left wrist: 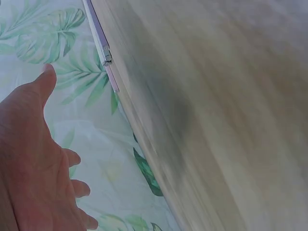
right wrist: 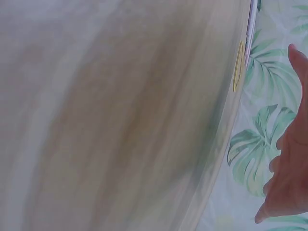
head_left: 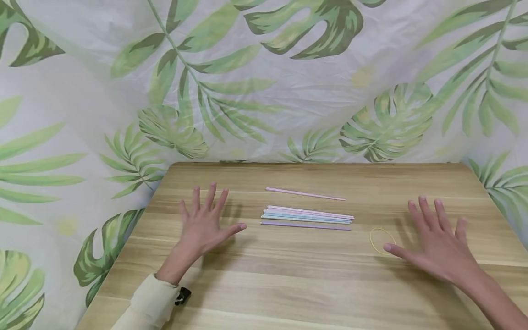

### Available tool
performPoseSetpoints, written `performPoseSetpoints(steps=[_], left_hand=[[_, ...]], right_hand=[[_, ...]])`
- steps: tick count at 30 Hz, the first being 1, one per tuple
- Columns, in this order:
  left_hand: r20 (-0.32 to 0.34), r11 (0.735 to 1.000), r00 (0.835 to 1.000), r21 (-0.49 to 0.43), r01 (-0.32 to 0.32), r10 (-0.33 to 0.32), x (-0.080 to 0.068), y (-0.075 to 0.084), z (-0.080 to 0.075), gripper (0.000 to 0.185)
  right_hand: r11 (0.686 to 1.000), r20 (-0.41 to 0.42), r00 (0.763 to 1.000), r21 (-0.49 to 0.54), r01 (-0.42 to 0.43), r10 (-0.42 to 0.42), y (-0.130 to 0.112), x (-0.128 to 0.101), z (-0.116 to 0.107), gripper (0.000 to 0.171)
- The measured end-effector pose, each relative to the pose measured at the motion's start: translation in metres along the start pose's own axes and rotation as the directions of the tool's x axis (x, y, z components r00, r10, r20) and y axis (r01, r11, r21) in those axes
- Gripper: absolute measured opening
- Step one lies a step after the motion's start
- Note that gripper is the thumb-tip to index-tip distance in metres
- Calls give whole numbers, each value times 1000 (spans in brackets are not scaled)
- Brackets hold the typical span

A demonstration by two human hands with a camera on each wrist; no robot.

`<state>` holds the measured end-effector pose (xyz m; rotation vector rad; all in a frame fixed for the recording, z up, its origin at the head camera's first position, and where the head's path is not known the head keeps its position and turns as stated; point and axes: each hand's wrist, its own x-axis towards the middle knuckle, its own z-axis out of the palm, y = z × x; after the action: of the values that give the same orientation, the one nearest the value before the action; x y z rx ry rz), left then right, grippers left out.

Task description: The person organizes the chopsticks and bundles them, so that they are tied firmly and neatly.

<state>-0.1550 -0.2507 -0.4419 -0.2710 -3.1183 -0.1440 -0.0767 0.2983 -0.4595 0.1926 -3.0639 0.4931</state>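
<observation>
1. Left hand (head_left: 204, 224): fingers spread and straight, the grip wide and holding nothing. It is over the wooden worktop (head_left: 288, 275), left of the straws; whether the palm touches the surface cannot be told.
2. Right hand (head_left: 437, 240): likewise wide and empty. Its thumb tip lies at the edge of the yellow rubber band (head_left: 382, 240), touching or just short of it.
3. Bundle of pastel straws (head_left: 307, 216): lying loose, side by side, mid-worktop between the hands and apart from both. One purple straw sits just at the near edge of the group.
4. Single pink straw (head_left: 305, 194): lies apart, farther back, slightly slanted.
5. Risk, judged: the straws are round, light and unbound; a sweep from either hand would likely roll or fan them out.
6. Risk, judged: the stray pink straw could be missed when the rest are gathered.
7. Risk, judged: the band is thin and flat on the wood; a thumb nudge may flick it away rather than lift it.
8. Wrist views: blurred; they confirm only outstretched fingers and the leaf-print cloth (head_left: 264, 82) behind.
</observation>
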Motion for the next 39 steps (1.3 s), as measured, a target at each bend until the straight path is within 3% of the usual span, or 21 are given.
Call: performPoseSetpoints(steps=[25, 34, 39], left_hand=[[27, 989, 988, -16, -150, 150, 26, 37, 2, 120], [88, 967, 964, -72, -244, 250, 44, 44, 9, 123], [93, 939, 940, -143, -312, 327, 54, 45, 14, 125]], right_hand=[[990, 91, 986, 11, 140, -140, -31, 43, 6, 130], [974, 118, 968, 83, 211, -220, -37, 62, 16, 132], [959, 126, 957, 143, 242, -261, -38, 73, 22, 131]])
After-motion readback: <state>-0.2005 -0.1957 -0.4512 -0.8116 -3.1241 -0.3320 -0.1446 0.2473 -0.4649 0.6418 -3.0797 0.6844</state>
